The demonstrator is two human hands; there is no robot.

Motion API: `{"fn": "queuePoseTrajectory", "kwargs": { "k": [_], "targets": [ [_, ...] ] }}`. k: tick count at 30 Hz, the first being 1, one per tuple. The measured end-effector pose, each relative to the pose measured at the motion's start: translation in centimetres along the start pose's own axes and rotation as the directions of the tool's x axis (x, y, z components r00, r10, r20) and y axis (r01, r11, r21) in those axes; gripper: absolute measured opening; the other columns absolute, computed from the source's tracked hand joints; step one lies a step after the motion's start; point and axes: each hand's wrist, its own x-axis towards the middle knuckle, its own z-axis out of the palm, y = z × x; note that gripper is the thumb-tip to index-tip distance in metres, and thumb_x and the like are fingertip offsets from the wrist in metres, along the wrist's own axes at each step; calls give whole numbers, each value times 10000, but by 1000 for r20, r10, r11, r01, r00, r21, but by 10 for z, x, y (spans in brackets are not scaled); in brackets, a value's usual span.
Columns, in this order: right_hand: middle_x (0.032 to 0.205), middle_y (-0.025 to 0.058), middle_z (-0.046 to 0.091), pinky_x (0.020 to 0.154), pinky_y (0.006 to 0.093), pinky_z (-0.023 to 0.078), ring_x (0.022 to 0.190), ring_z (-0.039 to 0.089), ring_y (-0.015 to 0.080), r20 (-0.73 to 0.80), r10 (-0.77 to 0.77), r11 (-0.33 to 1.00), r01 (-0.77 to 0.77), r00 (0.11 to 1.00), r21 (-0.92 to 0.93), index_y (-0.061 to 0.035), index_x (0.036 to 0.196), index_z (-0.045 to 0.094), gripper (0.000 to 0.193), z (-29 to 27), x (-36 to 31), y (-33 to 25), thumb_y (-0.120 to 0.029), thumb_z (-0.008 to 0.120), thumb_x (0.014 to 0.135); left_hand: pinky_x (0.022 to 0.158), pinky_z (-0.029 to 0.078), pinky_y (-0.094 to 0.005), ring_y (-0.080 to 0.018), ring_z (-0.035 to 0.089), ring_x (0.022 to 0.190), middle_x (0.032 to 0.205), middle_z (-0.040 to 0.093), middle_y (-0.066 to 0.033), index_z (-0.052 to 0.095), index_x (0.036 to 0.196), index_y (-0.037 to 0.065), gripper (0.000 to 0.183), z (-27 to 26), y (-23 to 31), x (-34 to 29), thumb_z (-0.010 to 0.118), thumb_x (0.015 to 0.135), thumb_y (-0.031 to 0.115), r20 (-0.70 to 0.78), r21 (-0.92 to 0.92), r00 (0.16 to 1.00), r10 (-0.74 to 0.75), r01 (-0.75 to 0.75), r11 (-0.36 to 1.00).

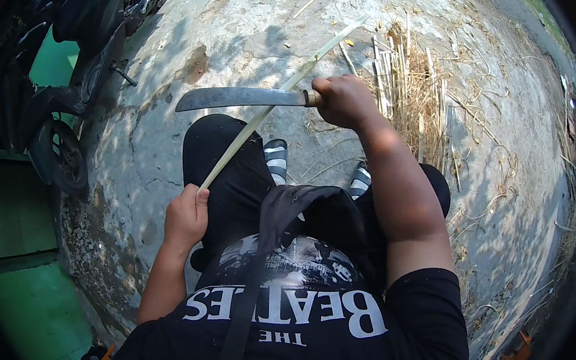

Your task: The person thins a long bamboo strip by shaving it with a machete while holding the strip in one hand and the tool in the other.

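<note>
Strip of apparent bamboo (pixel 235 145) is gripped at its near end by the left hand (pixel 188 214), slanting out past the left knee (pixel 205 136). It should prove light, springy and sharp-edged, best held at that end. Beyond, a machete (pixel 240 98) is clenched by its handle in the right hand (pixel 345 101), crossing over the strip, contact unclear. Farther, dry sticks (pixel 403 87) are heaped on concrete (pixel 244 48).

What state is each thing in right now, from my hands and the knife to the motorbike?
Left hand: closed around the strip's near end
Right hand: closed on the knife's handle
Knife: unsheathed, crossing the strip; contact unclear
Pale green strip: held slanting
Dry sticks: loosely heaped
Sandals: worn
Motorbike: upright, riderless
</note>
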Motion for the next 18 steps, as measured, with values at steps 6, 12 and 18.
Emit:
{"fn": "queuePoseTrajectory", "kwargs": {
  "k": [6,12,18],
  "targets": [
    [953,217,730,824,505,555,918,691,429,-20,513,840,-497,858,217,-87,1058,708,258,-13,-5,37,-239,666,854,562,422,-518,-479,580,636,655,562,-235,525,811,14,406,-2,-1,1,500,1090,308,-6,-72,1000,-4,4,997],
    [850,175,716,806,514,559,880,704,396,209,51,998,-42,976,-51,-127,993,689,182,-26,5,-16,-178,655,822,557,426,-526,-480,589,631,648,573,-233,536,822,20,393,4,1,-1,503,1089,306,-31,-39,999,-8,7,999],
    [855,208,702,766,504,536,860,677,438,95,358,922,-368,929,118,-93,973,684,184,-25,-1,25,-154,666,800,555,430,-538,-486,595,631,635,576,-227,539,835,27,373,11,3,-4,523,1080,307,-103,0,995,-14,14,1000]
  ]
}}
